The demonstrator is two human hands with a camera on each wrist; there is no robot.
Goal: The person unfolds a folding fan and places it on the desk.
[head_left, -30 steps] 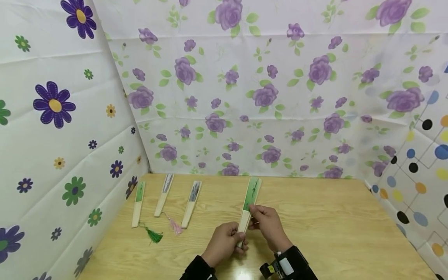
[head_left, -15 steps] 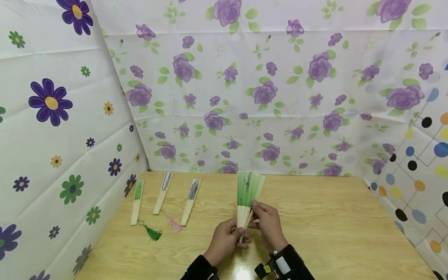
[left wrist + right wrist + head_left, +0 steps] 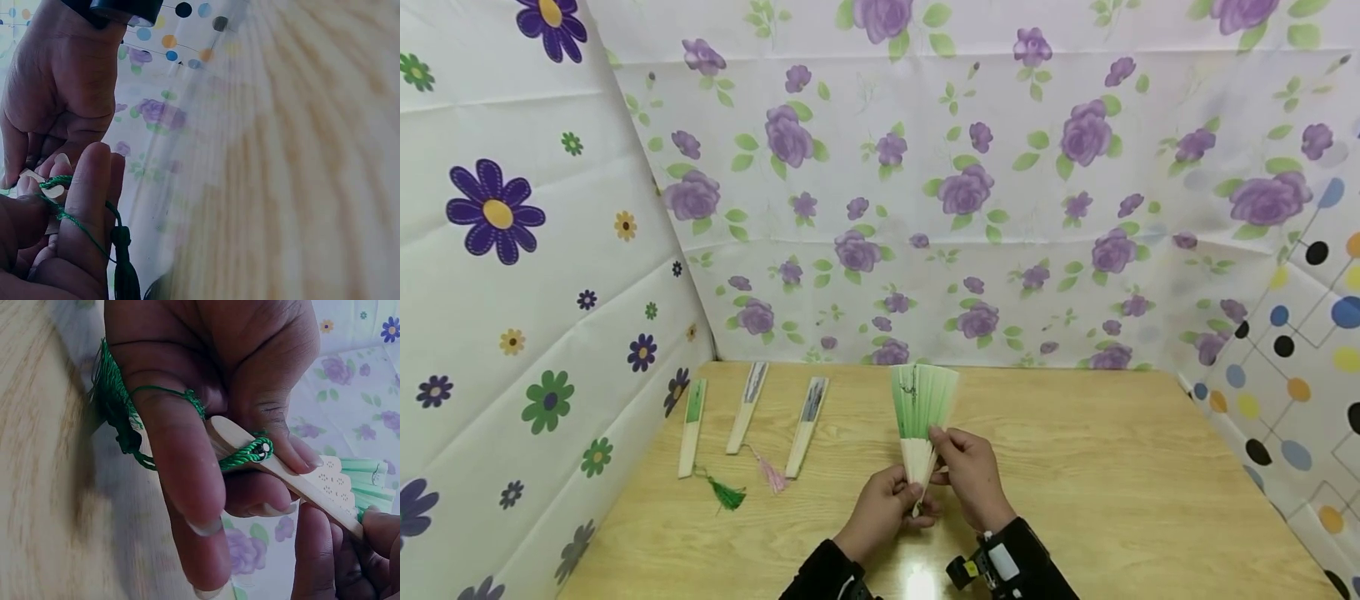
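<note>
Step in hand — spreading a folding fan. The green paper fan with pale bamboo ribs (image 3: 922, 417) stands nearly upright above the wooden desk (image 3: 1112, 483), held between both hands and only partly fanned out.

Left hand (image 3: 886, 508): fingers curled tight round the fan's pivot end, gripping it; the green cord of its tassel (image 3: 240, 456) loops over a finger in the right wrist view. The left wrist view shows the same cord crossing the curled fingers.

Right hand (image 3: 967, 471): thumb and fingertips pinch the outermost rib just above the left grip, on the fan's right edge.

By judgement, the next move calls for the left grip to hold the pivot steady while the right draws the outer rib farther round to the right — gently, as the pleats are thin paper and the cord could snag.

Well left of the grip, three closed fans lie in a row on the desk: one green-faced (image 3: 692, 425), two with dark ink faces (image 3: 746, 406) (image 3: 806, 425); a green tassel (image 3: 727, 493) and a pink tassel (image 3: 771, 475) trail from them.

Against a second ago: the fan was then shut, a single slat; half a second ago it had begun to splay. Now the spread is similar, the leaf swung slightly leftward. The row of three has not moved.
</note>
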